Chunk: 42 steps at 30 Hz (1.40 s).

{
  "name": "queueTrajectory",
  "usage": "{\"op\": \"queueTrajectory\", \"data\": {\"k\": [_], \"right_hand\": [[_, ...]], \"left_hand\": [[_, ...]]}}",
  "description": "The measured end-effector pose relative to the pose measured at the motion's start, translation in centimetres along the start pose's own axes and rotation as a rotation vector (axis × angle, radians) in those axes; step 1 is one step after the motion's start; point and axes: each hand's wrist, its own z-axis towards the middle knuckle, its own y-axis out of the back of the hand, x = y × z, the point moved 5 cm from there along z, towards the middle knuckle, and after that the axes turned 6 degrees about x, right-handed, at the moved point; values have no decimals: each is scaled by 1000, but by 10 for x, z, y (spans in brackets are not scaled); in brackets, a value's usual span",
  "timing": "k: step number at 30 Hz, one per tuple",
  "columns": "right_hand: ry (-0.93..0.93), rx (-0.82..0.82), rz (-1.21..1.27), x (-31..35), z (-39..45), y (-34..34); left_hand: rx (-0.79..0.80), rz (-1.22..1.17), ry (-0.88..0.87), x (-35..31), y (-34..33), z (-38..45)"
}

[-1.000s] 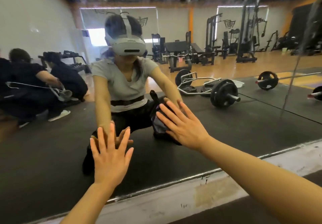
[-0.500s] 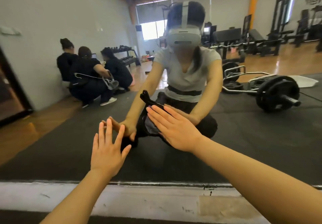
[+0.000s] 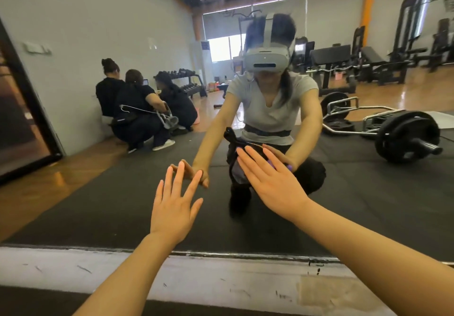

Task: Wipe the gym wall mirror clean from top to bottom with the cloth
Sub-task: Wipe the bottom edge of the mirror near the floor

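The wall mirror fills most of the view and reaches down to a metal strip at its bottom edge. My right hand lies flat with straight fingers and presses a dark grey cloth against the lower glass; only the cloth's left edge and a dark tail above the fingertips show. To its left, my left hand rests flat on the glass with fingers spread, holding nothing. My reflection crouches right behind both hands.
A scuffed white base strip runs under the mirror, with black floor mat below it. Reflected in the glass are three people crouching at the left wall, a dumbbell rack, a loaded bar with plates at the right and weight machines.
My right hand has slid the cloth leftward along the lower mirror. The view has swung left, bringing the crouching people and the mirror's dark left frame into sight. My left hand stays flat on the glass.
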Motion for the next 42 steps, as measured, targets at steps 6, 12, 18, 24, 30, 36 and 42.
{"op": "queueTrajectory", "data": {"k": [6,12,18,24,30,36,42], "right_hand": [[-14,64,2,3,0,-14],[9,66,-54,6,11,-21],[51,-6,-125,24,42,-24],[-34,-134,-14,57,42,-32],[1,-26,131,106,9,-70],[292,159,-81,158,-36,-105],[425,238,-89,163,-55,-117]], "left_hand": [[-34,-155,79,25,-4,1],[-53,-206,102,54,-23,1],[-156,-243,37,58,-34,2],[-236,-158,-27,66,-40,2],[-285,-169,-48,66,-40,2],[-291,-152,-53,64,-41,3],[-295,-118,-48,62,-41,4]]}}
